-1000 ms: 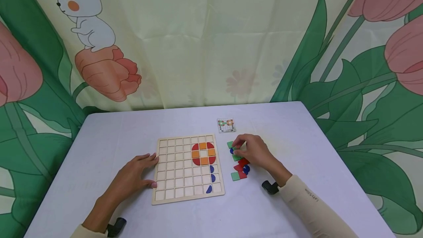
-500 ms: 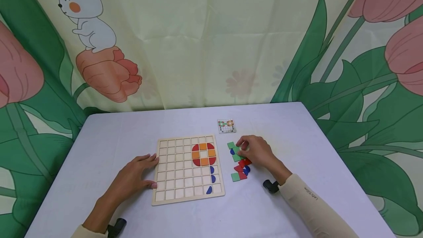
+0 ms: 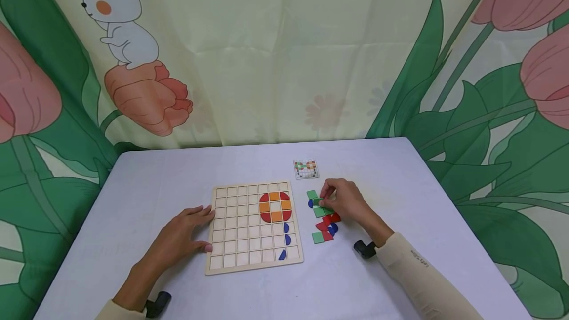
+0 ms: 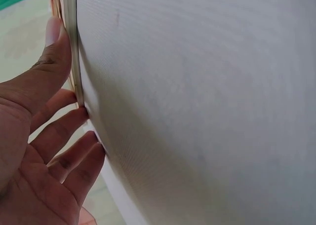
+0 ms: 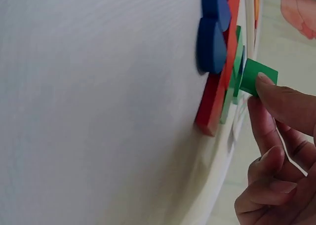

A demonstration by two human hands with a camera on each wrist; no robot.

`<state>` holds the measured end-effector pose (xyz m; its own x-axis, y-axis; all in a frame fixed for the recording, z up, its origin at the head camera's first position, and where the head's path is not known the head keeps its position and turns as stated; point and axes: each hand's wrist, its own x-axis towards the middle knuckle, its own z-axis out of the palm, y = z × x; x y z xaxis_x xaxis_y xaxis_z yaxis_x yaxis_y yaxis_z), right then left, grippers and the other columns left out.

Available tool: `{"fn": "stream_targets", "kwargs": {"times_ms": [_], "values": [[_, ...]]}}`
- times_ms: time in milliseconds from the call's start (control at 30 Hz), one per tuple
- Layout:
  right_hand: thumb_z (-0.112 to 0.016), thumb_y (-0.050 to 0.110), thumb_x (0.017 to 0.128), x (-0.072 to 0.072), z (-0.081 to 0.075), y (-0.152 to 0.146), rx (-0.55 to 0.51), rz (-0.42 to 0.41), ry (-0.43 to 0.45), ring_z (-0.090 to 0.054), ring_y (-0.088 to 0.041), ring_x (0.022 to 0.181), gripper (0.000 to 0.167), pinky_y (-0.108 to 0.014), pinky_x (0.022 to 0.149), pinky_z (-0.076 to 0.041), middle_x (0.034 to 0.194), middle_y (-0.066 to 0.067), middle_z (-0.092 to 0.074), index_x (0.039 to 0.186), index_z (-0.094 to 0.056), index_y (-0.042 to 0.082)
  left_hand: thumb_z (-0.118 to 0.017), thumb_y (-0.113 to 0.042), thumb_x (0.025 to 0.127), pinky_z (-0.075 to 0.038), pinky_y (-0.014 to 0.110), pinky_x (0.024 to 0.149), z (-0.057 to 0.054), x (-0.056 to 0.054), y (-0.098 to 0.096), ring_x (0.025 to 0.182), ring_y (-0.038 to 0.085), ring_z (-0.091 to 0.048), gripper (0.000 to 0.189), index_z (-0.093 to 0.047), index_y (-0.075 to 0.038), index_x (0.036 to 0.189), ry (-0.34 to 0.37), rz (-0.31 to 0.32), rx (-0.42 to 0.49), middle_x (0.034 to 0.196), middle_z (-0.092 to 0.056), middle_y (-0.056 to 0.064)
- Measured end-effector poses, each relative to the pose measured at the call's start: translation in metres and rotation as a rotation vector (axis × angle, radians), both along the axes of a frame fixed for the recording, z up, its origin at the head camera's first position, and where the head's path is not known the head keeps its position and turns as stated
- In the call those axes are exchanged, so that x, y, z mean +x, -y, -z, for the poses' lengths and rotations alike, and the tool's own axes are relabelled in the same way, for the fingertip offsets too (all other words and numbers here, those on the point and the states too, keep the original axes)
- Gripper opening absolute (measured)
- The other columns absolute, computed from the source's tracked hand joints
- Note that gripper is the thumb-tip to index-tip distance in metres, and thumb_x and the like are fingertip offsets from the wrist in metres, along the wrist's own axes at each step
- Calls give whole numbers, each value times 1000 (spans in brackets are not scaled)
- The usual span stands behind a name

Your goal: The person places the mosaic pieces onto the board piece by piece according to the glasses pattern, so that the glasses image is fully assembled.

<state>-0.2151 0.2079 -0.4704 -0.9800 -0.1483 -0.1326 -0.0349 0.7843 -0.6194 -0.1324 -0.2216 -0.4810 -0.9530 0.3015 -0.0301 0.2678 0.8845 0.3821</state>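
In the head view my left hand rests along the left edge of a wooden grid board. Its fingers are spread and fairly straight, touching the rim, as the left wrist view shows too. My right hand pinches a small green square tile between thumb and fingers, just above a loose pile of tiles. Red quarter-round tiles and orange square tiles form a ring at the board's upper right. Below the ring, blue half-round tiles lie in the right column.
Right of the board lie loose green tiles, red tiles and blue tiles, some overlapping. A small printed pattern card lies behind the board. All stand on a white-covered table before a printed curtain.
My right hand has taken up a green tile from the pile, now tilted in its pinch. The left hand has stayed on the board's edge.
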Motion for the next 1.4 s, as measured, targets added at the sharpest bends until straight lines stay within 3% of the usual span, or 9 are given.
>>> {"fn": "stream_targets", "kwargs": {"times_ms": [333, 733, 1067, 1400], "values": [[-89, 15, 88, 2, -12, 24, -87, -78, -48, -55, -20, 80, 18, -29, 65, -46, 85, 3, -69, 93, -73, 20, -99, -34, 66, -50, 63, 112, -1, 0, -1, 146, 42, -52, 91, -65, -7, 146, -10, 6, -9, 158, -58, 12], [-90, 16, 87, 0, -14, 67, -134, -169, -67, -56, -18, 79, 16, -29, 70, -43, 82, 8, -69, 90, -76, 22, -99, -34, 67, -50, 62, 113, -1, 0, -3, 146, 42, -52, 91, -64, -7, 147, -9, 8, -20, 158, -57, 12], [-89, 11, 87, 2, -12, 94, -172, -241, -52, -58, -15, 75, 19, -27, 67, -45, 79, 7, -67, 88, -74, 22, -98, -34, 67, -50, 62, 112, -4, 1, -1, 147, 42, -51, 91, -64, -7, 147, -5, 7, -8, 159, -57, 12], [-86, 16, 90, 2, -17, 120, -129, -281, -4, -62, -12, 86, 14, -31, 73, -48, 83, 11, -69, 90, -74, 24, -98, -33, 67, -50, 63, 111, -5, 2, -1, 146, 43, -52, 91, -64, -7, 146, -3, 7, -2, 158, -57, 12]]}}
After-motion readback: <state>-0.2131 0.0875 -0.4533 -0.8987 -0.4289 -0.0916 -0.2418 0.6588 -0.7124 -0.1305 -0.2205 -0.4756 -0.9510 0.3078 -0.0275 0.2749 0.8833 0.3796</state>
